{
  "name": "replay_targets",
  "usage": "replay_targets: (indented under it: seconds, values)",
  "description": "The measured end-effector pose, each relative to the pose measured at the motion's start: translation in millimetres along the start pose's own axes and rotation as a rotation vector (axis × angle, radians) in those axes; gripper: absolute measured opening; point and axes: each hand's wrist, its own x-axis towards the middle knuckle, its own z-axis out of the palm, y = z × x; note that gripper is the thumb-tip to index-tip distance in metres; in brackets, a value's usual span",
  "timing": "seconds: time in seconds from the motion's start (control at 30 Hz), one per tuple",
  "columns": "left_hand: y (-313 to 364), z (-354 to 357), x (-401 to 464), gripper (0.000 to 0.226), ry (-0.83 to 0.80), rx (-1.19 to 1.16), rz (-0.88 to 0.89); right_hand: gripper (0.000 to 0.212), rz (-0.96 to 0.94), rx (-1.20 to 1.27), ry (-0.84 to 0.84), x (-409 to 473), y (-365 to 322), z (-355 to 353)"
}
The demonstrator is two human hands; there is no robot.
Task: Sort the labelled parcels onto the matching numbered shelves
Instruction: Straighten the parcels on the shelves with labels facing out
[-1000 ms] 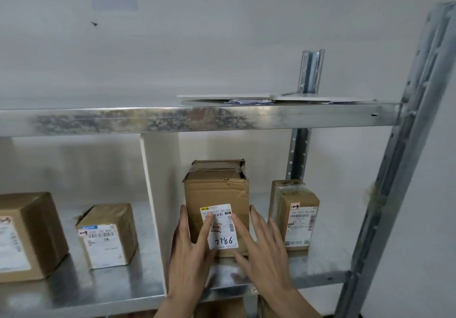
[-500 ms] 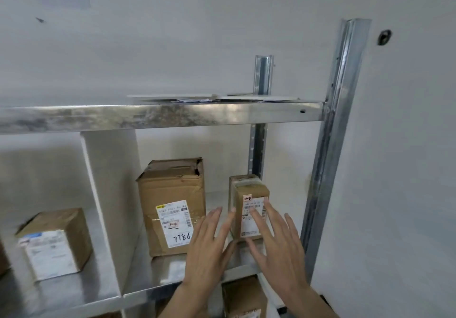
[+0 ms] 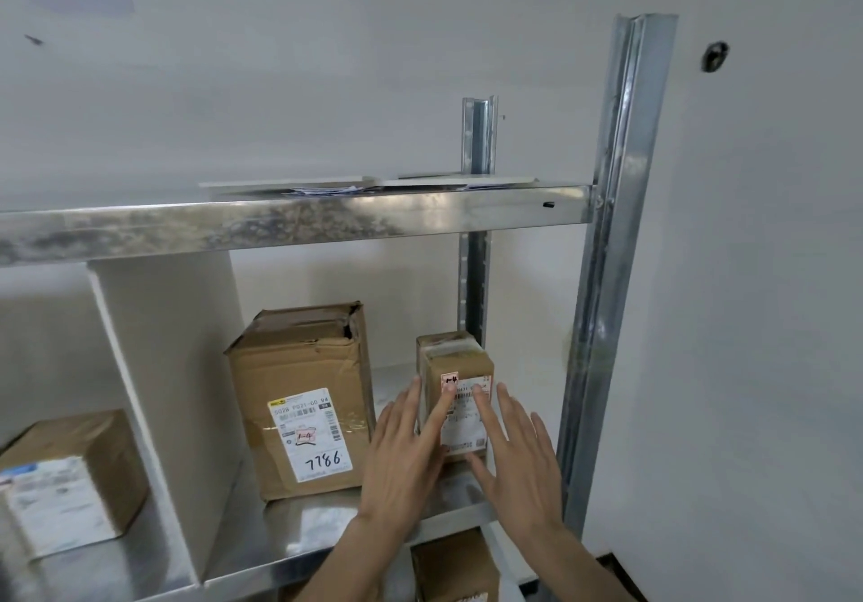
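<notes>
Metal shelf [image 3: 327,550], right bay, bounded on the left by a white divider panel [image 3: 173,391] and on the right by the galvanised front upright [image 3: 616,274]; a rear upright [image 3: 476,284] stands against the wall behind. Item one: small parcel [image 3: 460,396], brown carton, upright, label facing out, set toward the right of the bay just in front of the rear upright, with a strip of bare shelf between it and the front upright. Item two: large parcel [image 3: 303,396], brown carton with a crumpled top flap and a white label handwritten 7786, standing left of the small one, a narrow gap between them and a wider wedge of free shelf between it and the divider. Both cartons sit back from the shelf's front lip. Left hand [image 3: 406,452]: fingers straight and spread, fingertips laid on the small parcel's front label and left edge, gripping nothing. Right hand [image 3: 518,457]: likewise flat and spread, index fingertip on the label, the other fingers reaching past the carton's right edge. Left bay: a third parcel [image 3: 70,480] near the front lip. Upper shelf [image 3: 289,223]: flat white boards [image 3: 373,181] and papers lying on top, overhead room in the bay ample above both cartons. Below the front lip, another carton [image 3: 457,564] shows on a lower level.
</notes>
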Motion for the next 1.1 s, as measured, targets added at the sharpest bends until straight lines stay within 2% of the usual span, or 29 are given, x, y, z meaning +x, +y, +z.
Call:
replay_targets:
  seconds: [0.2,0.67,1.0,1.1]
  values:
    - [-8,14,7,0.103,-0.016,0.025,0.016,0.130,-0.045,-0.017,-0.018,12,4,11]
    - [-13,22,15,0.105,-0.039,0.084,-0.016,0.132,-0.086,-0.025,0.002,26,10,24]
    - [-3,2,-13,0.105,-0.026,0.086,-0.048,0.104,-0.119,-0.026,0.118,-14,7,7]
    - [1,-13,-31,0.086,0.020,0.069,-0.058,0.082,-0.136,-0.032,0.126,-32,3,-3]
